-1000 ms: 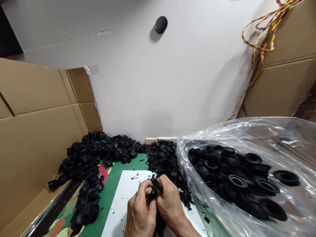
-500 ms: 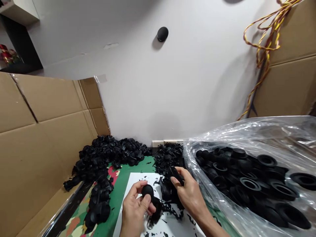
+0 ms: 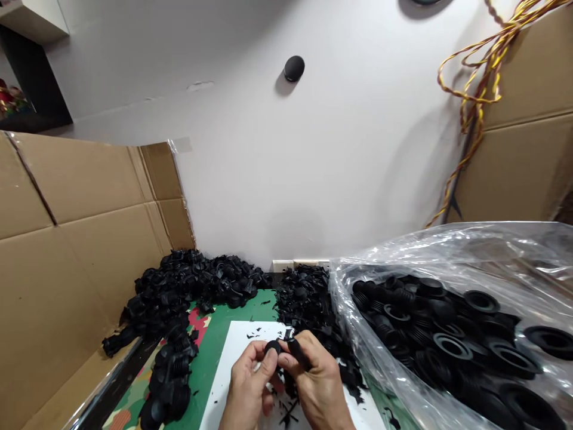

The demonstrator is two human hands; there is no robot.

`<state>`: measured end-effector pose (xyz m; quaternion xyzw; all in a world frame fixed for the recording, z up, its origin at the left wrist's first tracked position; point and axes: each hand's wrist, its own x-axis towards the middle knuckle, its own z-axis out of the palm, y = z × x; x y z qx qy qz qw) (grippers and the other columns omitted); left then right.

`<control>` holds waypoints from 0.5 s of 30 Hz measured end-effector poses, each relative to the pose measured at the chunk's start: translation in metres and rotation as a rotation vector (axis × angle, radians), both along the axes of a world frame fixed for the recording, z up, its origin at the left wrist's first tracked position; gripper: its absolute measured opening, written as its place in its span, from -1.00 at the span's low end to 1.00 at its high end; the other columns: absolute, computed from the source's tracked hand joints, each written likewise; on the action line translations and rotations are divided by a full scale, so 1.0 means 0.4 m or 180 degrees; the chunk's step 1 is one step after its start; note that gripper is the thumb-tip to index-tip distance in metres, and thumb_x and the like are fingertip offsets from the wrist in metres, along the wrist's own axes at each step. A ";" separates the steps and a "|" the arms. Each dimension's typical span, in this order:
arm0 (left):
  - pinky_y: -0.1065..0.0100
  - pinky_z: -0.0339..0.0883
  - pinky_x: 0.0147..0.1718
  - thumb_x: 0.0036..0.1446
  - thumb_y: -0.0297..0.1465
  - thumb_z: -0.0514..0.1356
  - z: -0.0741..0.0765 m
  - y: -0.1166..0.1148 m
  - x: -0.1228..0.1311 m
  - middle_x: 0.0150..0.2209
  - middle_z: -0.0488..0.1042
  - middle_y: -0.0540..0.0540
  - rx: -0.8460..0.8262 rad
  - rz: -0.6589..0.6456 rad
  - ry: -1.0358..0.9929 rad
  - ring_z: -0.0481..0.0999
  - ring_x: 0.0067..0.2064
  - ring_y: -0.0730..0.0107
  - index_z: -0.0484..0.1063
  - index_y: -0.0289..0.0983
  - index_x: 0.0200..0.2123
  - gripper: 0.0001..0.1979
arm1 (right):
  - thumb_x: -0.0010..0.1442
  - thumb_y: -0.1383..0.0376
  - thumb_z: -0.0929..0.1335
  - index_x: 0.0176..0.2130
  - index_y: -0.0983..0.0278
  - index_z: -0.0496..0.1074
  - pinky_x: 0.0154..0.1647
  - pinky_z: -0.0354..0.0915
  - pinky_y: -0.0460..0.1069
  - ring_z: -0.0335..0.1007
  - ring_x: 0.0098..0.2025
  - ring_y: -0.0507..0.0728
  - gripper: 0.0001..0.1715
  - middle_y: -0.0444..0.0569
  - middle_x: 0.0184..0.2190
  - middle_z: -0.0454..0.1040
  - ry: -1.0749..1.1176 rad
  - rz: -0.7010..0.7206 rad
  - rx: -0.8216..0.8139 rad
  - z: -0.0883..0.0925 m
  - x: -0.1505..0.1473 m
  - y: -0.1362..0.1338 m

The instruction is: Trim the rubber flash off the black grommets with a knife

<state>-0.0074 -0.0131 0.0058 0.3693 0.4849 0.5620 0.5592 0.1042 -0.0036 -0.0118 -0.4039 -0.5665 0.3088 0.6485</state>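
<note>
Pinched between the fingers of my left hand (image 3: 253, 382) is a small round black rubber part (image 3: 272, 347), above a white sheet (image 3: 224, 370). My right hand (image 3: 316, 382) is closed around a dark handheld tool (image 3: 298, 353), whose near end meets the rubber part. The tool's exact shape is hidden by my fingers. Black scraps (image 3: 289, 412) lie on the sheet under and around both hands.
Black rubber pieces are heaped at the back left (image 3: 210, 278), with a row nearer (image 3: 168, 376). Shredded scraps (image 3: 304, 292) lie behind my hands. A clear plastic bag (image 3: 358, 352) of black ribbed parts (image 3: 452, 345) fills the right. Cardboard (image 3: 107, 233) stands at left.
My right hand has moved left and down with the tool, up to the rubber part in my left hand. The hands are now close together. The camera view has shifted slightly.
</note>
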 end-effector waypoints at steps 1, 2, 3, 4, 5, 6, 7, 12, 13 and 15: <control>0.50 0.10 -0.67 -0.21 -0.18 0.40 0.006 0.003 -0.008 -0.58 0.43 0.02 0.0208 0.0025 0.0367 0.33 -0.61 0.49 0.49 -0.27 -0.36 -0.64 | 0.05 0.29 0.36 -0.57 0.23 0.43 -0.52 0.23 -0.11 0.27 -0.51 0.06 -0.81 -0.15 -0.56 0.32 -0.0090 0.0002 0.0030 0.000 0.007 0.002; 0.48 0.15 -0.62 -0.20 -0.23 0.40 0.015 0.005 -0.016 -0.58 0.42 0.03 0.0447 0.0006 0.0711 0.34 -0.57 0.44 0.51 -0.26 -0.32 -0.66 | 0.06 0.29 0.35 -0.58 0.23 0.43 -0.52 0.21 -0.12 0.26 -0.52 0.05 -0.79 -0.15 -0.56 0.31 -0.0200 0.0034 0.0065 0.002 0.013 0.002; 0.45 0.21 -0.54 -0.17 -0.30 0.38 0.026 0.006 -0.023 -0.53 0.45 0.01 0.0679 -0.0180 0.0982 0.38 -0.49 0.38 0.53 -0.25 -0.29 -0.69 | 0.07 0.30 0.34 -0.58 0.23 0.42 -0.52 0.20 -0.12 0.25 -0.52 0.05 -0.79 -0.15 -0.56 0.30 -0.0307 0.0085 0.0084 0.005 0.019 0.002; 0.41 0.26 -0.45 -0.15 -0.37 0.36 0.037 0.007 -0.029 -0.44 0.48 -0.03 0.0865 -0.0511 0.1230 0.42 -0.40 0.31 0.54 -0.24 -0.30 -0.75 | 0.07 0.32 0.32 -0.58 0.23 0.42 -0.52 0.19 -0.12 0.24 -0.52 0.05 -0.78 -0.15 -0.56 0.30 -0.0408 0.0128 0.0069 0.008 0.024 0.002; 0.39 0.26 -0.38 -0.13 -0.43 0.33 0.047 0.006 -0.032 -0.38 0.50 -0.06 0.1009 -0.0788 0.1505 0.42 -0.33 0.27 0.55 -0.23 -0.34 -0.82 | 0.05 0.35 0.31 -0.59 0.23 0.40 -0.52 0.17 -0.12 0.23 -0.52 0.05 -0.78 -0.16 -0.57 0.30 -0.0501 0.0145 0.0021 0.010 0.028 0.002; 0.38 0.25 -0.35 -0.12 -0.49 0.29 0.055 0.005 -0.032 -0.36 0.50 -0.06 0.1089 -0.0921 0.1818 0.42 -0.31 0.25 0.56 -0.22 -0.40 -0.86 | 0.03 0.38 0.29 -0.61 0.23 0.38 -0.52 0.16 -0.12 0.23 -0.53 0.05 -0.78 -0.16 -0.58 0.29 -0.0599 0.0138 -0.0054 0.012 0.031 0.002; 0.38 0.23 -0.36 -0.11 -0.53 0.26 0.060 0.003 -0.030 -0.37 0.49 -0.06 0.1139 -0.0968 0.2150 0.42 -0.32 0.24 0.55 -0.21 -0.44 -0.87 | 0.00 0.40 0.29 -0.62 0.23 0.35 -0.52 0.14 -0.12 0.23 -0.53 0.05 -0.79 -0.16 -0.59 0.28 -0.0717 0.0116 -0.0138 0.014 0.033 0.002; 0.35 0.16 -0.42 -0.11 -0.56 0.19 0.055 -0.009 -0.014 -0.46 0.49 -0.06 0.1098 -0.0412 0.3080 0.42 -0.41 0.21 0.54 -0.17 -0.50 -0.81 | -0.09 0.45 0.21 -0.66 0.22 0.24 -0.55 0.04 -0.11 0.20 -0.56 0.04 -0.79 -0.17 -0.62 0.26 -0.1380 -0.0068 -0.0258 0.024 0.035 0.001; 0.34 0.17 -0.42 -0.11 -0.56 0.19 0.052 -0.011 -0.012 -0.46 0.49 -0.06 0.1116 -0.0332 0.3078 0.43 -0.41 0.20 0.54 -0.16 -0.50 -0.81 | -0.10 0.44 0.21 -0.67 0.22 0.22 -0.56 0.03 -0.11 0.19 -0.57 0.04 -0.80 -0.17 -0.64 0.26 -0.1345 -0.0074 -0.0315 0.029 0.033 0.000; 0.33 0.18 -0.41 -0.10 -0.54 0.20 0.044 -0.019 -0.010 -0.46 0.50 -0.08 0.1218 -0.0238 0.2967 0.43 -0.40 0.18 0.55 -0.15 -0.49 -0.82 | -0.11 0.41 0.22 -0.69 0.22 0.16 -0.57 0.05 -0.11 0.18 -0.58 0.05 -0.80 -0.18 -0.67 0.25 -0.1137 -0.0053 -0.0500 0.037 0.027 -0.001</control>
